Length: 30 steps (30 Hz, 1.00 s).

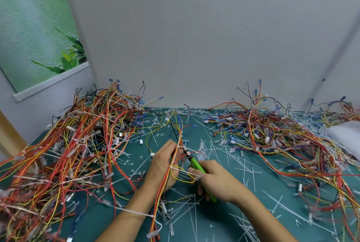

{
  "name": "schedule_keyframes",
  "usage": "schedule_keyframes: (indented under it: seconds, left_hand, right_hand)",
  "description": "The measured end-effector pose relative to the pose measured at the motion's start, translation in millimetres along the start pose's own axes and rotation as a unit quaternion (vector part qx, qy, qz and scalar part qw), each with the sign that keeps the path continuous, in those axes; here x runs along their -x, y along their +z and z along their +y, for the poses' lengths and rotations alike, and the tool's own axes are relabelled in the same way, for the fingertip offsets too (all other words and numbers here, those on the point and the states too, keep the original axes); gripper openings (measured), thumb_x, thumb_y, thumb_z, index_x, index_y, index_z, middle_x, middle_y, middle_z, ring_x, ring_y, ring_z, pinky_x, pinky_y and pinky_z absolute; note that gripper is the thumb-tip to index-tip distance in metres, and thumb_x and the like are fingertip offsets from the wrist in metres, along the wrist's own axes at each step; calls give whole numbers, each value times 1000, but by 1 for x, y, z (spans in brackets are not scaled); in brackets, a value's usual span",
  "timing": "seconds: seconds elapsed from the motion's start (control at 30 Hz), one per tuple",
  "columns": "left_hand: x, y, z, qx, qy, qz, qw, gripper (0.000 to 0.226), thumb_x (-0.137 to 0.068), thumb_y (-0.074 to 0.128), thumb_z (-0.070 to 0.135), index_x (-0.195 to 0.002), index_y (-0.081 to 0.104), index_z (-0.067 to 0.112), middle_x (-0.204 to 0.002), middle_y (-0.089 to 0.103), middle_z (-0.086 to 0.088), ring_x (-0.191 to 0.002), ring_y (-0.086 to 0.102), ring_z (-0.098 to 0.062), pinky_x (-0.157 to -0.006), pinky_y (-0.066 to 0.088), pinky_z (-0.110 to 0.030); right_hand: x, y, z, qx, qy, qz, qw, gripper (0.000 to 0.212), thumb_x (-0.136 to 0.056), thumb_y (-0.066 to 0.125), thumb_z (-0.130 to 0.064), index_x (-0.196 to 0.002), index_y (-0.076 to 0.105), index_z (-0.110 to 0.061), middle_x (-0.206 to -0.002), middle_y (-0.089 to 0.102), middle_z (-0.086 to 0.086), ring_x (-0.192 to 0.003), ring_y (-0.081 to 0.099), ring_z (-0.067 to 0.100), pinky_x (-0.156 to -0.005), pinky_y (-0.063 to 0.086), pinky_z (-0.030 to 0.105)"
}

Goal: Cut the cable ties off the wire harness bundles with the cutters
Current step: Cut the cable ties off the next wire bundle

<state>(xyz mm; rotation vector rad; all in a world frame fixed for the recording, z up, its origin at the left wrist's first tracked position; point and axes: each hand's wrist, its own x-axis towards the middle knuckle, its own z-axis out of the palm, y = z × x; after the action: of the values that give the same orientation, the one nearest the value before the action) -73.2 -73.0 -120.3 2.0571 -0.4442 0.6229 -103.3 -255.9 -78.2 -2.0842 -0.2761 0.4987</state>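
Item: wire harness bundle (pixel 176 156), red, orange and yellow leads, lifted over the green mat (pixel 224 210).
- Left hand (pixel 165 165): fingers curled round the bundle.
- Right hand (pixel 216 181), right of the bundle: wrapped round the green-handled cutters (pixel 196 164), nose at a white cable tie (pixel 190 149). Blade gap not discernible.
- Second tie (pixel 185 172): lower on the bundle.
- Handling, judged: light, limp, prone to tangle. Pinch just beside a tie to keep it taut.
- Harness piles to the left (pixel 81 144) and right (pixel 272 134) of the bundle.
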Motion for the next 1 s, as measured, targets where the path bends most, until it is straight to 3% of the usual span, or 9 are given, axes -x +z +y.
schedule_keyframes:
  seconds: [0.17,0.33,0.4,0.47,0.57,0.67,0.73,0.87,1.0]
  left_hand:
    - [-3,-2,1,30,-63,-18,997,27,-103,49,29,-80,54,16,-77,45,11,-68,48,-9,-66,38,-20]
    - [-17,-6,5,244,-330,-36,911,31,-106,45,25,-83,63,16,-80,63,3,-76,60,-11,-79,51,-25]
    - [-12,-3,9,176,-280,-9,944,28,-106,48,17,-82,61,16,-78,63,9,-81,55,-18,-89,45,-35]
    - [-4,0,12,108,-165,5,980,25,-103,51,17,-79,58,20,-70,61,16,-76,51,-10,-82,44,-29]
    - [-1,-1,14,78,-88,1,993,19,-96,52,31,-82,61,22,-68,64,15,-63,52,1,-64,44,-18]
    - [-3,-2,12,-48,-27,14,998,20,-97,52,27,-80,60,19,-67,63,11,-64,53,4,-64,43,-15]
    - [-4,-3,11,-67,-43,-4,997,25,-102,51,16,-78,58,15,-66,59,9,-67,52,-1,-66,45,-13]
    - [-9,-8,1,76,-219,-83,969,32,-106,43,22,-80,59,12,-77,61,-2,-73,56,-14,-69,48,-26]
    - [-5,-5,7,37,-148,-35,988,27,-106,48,19,-81,59,16,-77,56,3,-71,51,-6,-70,44,-24]
  right_hand:
    - [0,3,1,3,-21,15,1000,35,-107,51,-38,-81,51,-15,-60,51,7,-44,49,20,-43,45,26]
    - [-1,4,1,-18,-37,22,999,33,-107,51,-30,-78,49,-14,-66,43,10,-48,45,20,-42,42,27]
    - [0,5,0,-29,-34,24,999,33,-106,52,-30,-77,49,-14,-59,44,5,-43,45,17,-41,40,24]
    - [0,5,0,-41,-28,20,999,33,-105,52,-30,-77,50,-14,-53,44,-1,-40,45,16,-40,38,23]
    - [-1,3,2,-42,-25,14,999,32,-104,52,-30,-75,53,-15,-53,49,1,-44,47,22,-43,39,27]
    - [-1,3,4,-36,-24,7,999,34,-105,52,-33,-77,54,-14,-51,54,3,-41,49,23,-42,40,26]
    - [-2,4,5,-27,-22,1,999,36,-106,50,-37,-79,55,-13,-51,57,2,-40,52,22,-42,43,26]
    - [-2,5,5,-18,-15,-5,1000,45,-107,48,-47,-80,58,-12,-55,60,3,-46,57,24,-46,47,29]
    - [-1,7,4,-4,-14,0,1000,46,-106,48,-50,-81,57,-12,-52,59,-1,-44,57,20,-44,47,26]
